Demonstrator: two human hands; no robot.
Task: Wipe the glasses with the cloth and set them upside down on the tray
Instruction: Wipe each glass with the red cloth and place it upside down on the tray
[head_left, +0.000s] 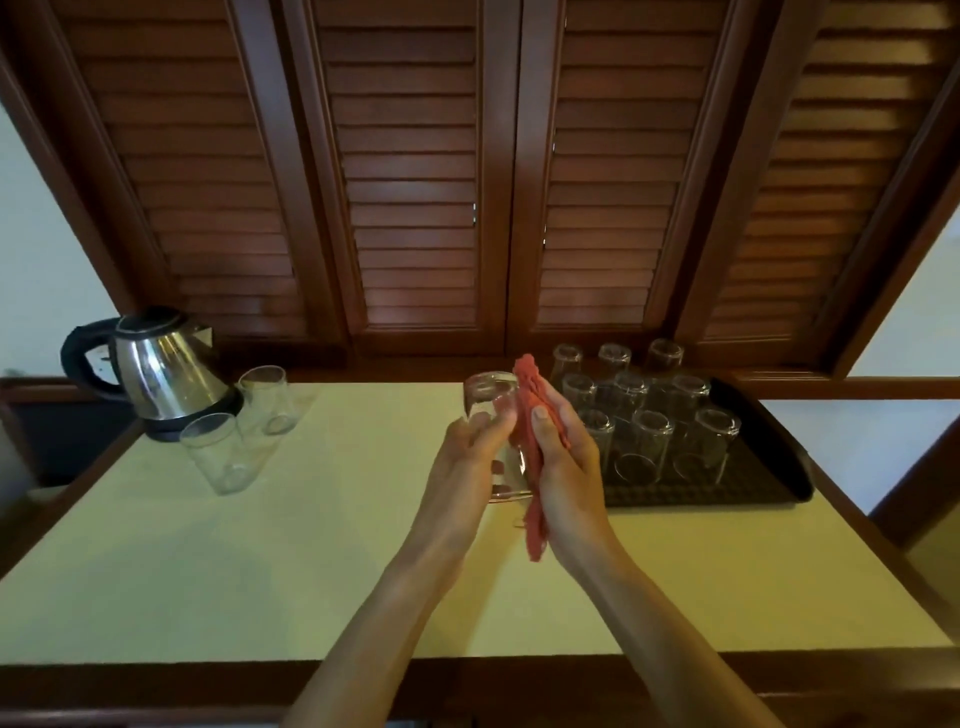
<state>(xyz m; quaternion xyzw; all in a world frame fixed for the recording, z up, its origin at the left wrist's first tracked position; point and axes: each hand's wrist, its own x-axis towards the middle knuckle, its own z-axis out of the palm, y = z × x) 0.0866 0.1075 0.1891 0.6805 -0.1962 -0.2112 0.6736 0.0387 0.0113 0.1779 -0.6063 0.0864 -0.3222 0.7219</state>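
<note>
Gripping glass (491, 415) left, cloth (535, 410) right, kettle (161, 371), tray (769, 483) nearby

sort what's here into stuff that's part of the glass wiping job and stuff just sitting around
Part of the job:
held glass, in the left hand
red cloth, in the right hand
tray with upturned glasses
two glasses by the kettle, not yet on the tray

Just there:
kettle
counter
shutters
</note>
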